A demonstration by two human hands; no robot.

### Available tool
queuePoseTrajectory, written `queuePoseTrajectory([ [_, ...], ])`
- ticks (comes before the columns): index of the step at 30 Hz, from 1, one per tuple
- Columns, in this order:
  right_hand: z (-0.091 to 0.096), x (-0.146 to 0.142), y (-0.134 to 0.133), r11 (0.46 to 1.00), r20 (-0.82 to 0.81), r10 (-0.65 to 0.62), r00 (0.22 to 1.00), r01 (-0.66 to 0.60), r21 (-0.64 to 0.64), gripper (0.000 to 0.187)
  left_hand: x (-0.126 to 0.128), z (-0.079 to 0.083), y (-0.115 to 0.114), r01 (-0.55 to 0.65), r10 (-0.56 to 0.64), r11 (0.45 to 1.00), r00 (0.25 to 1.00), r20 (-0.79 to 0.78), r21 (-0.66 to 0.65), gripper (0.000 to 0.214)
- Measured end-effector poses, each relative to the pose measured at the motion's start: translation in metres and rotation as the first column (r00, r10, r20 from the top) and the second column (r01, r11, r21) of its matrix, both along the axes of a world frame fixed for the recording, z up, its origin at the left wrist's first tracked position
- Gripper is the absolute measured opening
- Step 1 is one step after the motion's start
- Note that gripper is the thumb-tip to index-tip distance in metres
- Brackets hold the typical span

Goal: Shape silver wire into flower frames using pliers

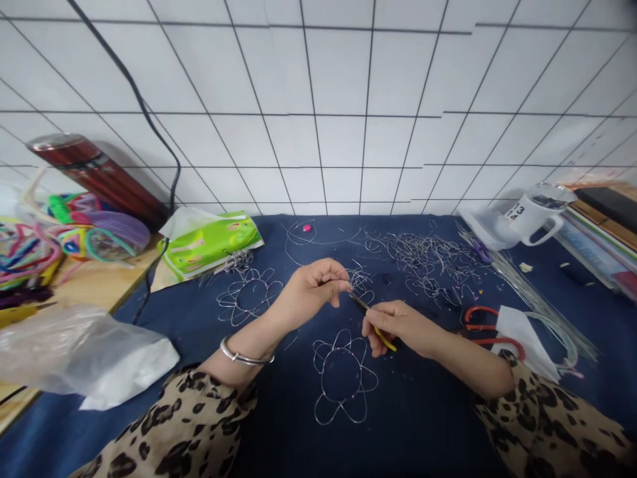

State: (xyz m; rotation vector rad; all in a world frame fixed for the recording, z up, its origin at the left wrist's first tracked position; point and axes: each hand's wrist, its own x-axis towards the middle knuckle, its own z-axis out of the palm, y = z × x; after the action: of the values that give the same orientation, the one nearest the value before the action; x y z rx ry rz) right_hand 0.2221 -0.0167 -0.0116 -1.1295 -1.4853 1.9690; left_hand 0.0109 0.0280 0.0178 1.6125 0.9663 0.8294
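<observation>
My left hand [321, 284], with a silver bangle at the wrist, pinches thumb against fingers on what looks like a thin wire, mostly hidden. Yellow-handled pliers [385, 340] are in my right hand [393, 324], their dark jaws reaching to my left fingertips. Whether the jaws are closed is too small to tell. Below the hands, a flower-shaped wire frame [365, 392] with small pinkish beads on its ring lies flat on the dark blue cloth [418, 425]. A second wire flower [240, 312] rests left of my left forearm.
Tangled wire pieces [428, 255] cover the back right, beside long straight wires [552, 312]. Red-handled scissors [515, 344] and a white mug [535, 216] are to the right. At left are a green tissue pack [219, 240], a plastic bag [94, 352] and a red-brown flask [107, 176].
</observation>
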Motion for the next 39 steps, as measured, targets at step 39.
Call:
queuePoseTrajectory([
  [39, -0.003, -0.002, -0.01, 0.99, -0.187, -0.037, 0.982, 0.011, -0.139, 0.04, 0.005, -0.004, -0.004, -0.036, 0.031, 0.991, 0.999, -0.043, -0.129, 0.011],
])
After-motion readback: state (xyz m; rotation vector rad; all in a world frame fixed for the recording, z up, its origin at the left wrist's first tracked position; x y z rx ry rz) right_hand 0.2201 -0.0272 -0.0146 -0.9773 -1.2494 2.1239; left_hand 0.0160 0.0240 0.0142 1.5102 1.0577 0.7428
